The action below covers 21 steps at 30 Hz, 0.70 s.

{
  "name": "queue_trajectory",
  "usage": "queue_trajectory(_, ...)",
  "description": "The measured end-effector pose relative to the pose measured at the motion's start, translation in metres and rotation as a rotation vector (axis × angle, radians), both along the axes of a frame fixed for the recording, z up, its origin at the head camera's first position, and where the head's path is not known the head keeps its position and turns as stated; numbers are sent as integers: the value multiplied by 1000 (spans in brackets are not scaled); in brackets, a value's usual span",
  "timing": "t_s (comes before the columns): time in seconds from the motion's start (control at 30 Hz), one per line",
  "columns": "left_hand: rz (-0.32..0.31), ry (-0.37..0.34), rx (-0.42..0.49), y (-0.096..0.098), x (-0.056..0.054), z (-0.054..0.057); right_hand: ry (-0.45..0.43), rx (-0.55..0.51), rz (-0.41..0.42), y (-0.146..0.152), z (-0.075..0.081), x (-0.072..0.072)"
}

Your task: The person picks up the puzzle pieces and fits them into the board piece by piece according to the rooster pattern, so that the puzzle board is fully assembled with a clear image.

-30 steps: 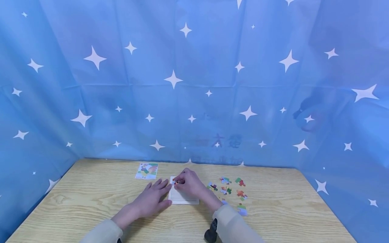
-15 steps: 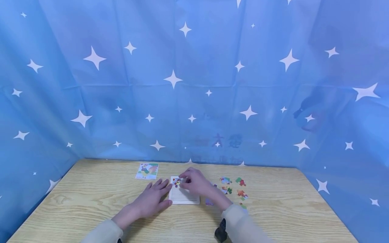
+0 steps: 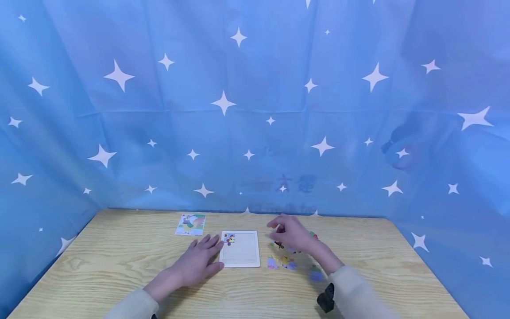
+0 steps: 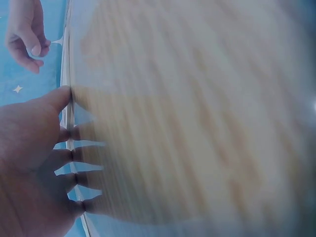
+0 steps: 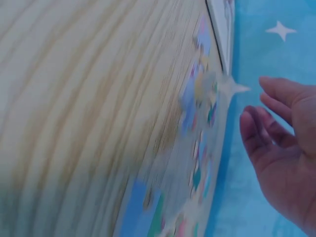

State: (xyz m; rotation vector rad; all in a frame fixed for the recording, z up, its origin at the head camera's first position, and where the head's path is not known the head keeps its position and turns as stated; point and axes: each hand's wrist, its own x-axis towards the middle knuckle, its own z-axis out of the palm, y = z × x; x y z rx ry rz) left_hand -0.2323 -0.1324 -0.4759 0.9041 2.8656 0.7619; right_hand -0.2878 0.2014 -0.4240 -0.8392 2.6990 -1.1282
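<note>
A white puzzle tray (image 3: pixel 244 256) lies on the table, with one colourful jigsaw piece (image 3: pixel 229 239) in its far left corner. My left hand (image 3: pixel 198 260) rests with fingers spread at the tray's left edge, fingertips and thumb touching its rim. Over the loose jigsaw pieces right of the tray hovers my right hand (image 3: pixel 292 232), its fingers loosely bent and nothing between them. In the right wrist view that hand (image 5: pixel 289 143) is raised above the tabletop, thumb and fingers apart. It hides some of the pieces in the head view.
Several loose puzzle pieces (image 3: pixel 282 263) lie right of the tray, including a green and purple one (image 3: pixel 316 274) nearest the right sleeve. A square picture card (image 3: pixel 190 225) lies at the back left of the wooden table (image 3: pixel 99 257). A blue star-patterned curtain (image 3: pixel 255 110) stands behind.
My right hand has left the tray's far left corner and moved right, over the loose pieces. The piece in that corner is now uncovered. My left hand stays at the tray.
</note>
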Motion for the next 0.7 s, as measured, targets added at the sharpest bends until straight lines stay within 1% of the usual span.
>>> queue_trajectory(0.13, -5, -2, 1, -1, -1, -2, 3, 3, -19, 16, -1, -1)
queue_trajectory(0.33, -16, -13, 7, 0, 3, 3, 31, 39, -82, 35, -1, -3)
queue_trajectory(0.53, -8, -15, 4, 1, 3, 2, 4, 54, -132, 49, -4, -5)
queue_trajectory(0.7, -5, -22, 8, 0, 1, 2, -3, 63, -151, 57, -8, -7)
